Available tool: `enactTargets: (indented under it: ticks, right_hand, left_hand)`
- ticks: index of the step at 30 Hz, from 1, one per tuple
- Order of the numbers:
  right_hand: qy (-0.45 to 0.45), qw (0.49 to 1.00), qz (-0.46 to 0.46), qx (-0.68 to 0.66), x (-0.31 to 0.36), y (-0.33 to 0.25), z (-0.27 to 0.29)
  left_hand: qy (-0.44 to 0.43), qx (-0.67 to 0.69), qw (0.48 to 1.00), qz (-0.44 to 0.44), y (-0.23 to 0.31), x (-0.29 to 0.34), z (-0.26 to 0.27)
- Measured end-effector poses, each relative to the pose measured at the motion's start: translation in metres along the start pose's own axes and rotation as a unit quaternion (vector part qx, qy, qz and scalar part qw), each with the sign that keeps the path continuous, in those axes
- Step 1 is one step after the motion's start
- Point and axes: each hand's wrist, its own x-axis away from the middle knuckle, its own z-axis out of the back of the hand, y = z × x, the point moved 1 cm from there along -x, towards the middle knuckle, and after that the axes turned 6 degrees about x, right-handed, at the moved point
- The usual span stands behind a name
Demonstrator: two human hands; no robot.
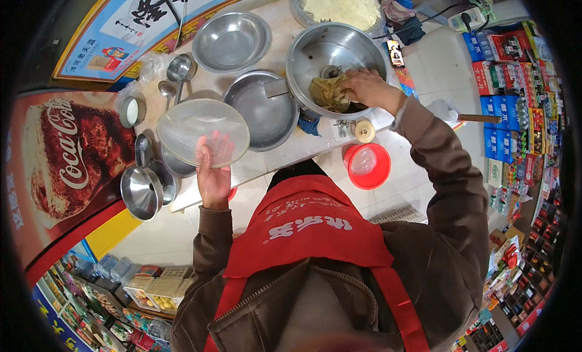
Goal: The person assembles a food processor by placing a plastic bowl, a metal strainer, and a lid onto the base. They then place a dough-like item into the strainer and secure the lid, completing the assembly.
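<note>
My left hand (214, 175) grips the near edge of a round translucent disc (193, 129) with a pale rim. Fingers show through it. Whether it is a lid or a fine sieve I cannot tell. Inside a deep metal pot (295, 56), at right, my right hand (371, 89) is closed on a crumpled yellow-brown cloth (329, 95). Some of its fingers are hidden. Two wide metal basins stand left of the pot: a far basin (231, 39) and a nearer basin (265, 118), partly behind the disc.
Ladles (180, 67), a white-filled cup (131, 112) and metal bowls (141, 193) line the table's left side. A tub of pale crumbly food (341, 7) stands behind the pot. A phone (394, 52) lies to its right. A red bucket (368, 166) sits on the floor below.
</note>
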Motion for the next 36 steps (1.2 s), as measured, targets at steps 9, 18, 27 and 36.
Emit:
enactTargets:
  ticks: [9, 18, 27, 36]
  right_hand:
    - [-0.113, 0.953, 0.079, -0.27, -0.063, -0.02, -0.075]
    - [0.155, 0.961, -0.229, 0.022, -0.149, 0.048, -0.083]
    - [0.174, 0.892, -0.091, -0.408, -0.137, -0.032, -0.081]
    - [-0.235, 0.942, -0.024, 0.239, -0.034, 0.027, -0.011]
  left_hand:
    - [0.092, 0.023, 0.995, 0.039, 0.006, 0.011, 0.037]
    - [0.069, 0.02, 0.997, 0.017, 0.025, 0.027, 0.066]
    - [0.093, -0.001, 0.995, 0.045, 0.02, 0.026, 0.064]
    - [0.098, -0.017, 0.994, 0.043, 0.022, 0.024, 0.055]
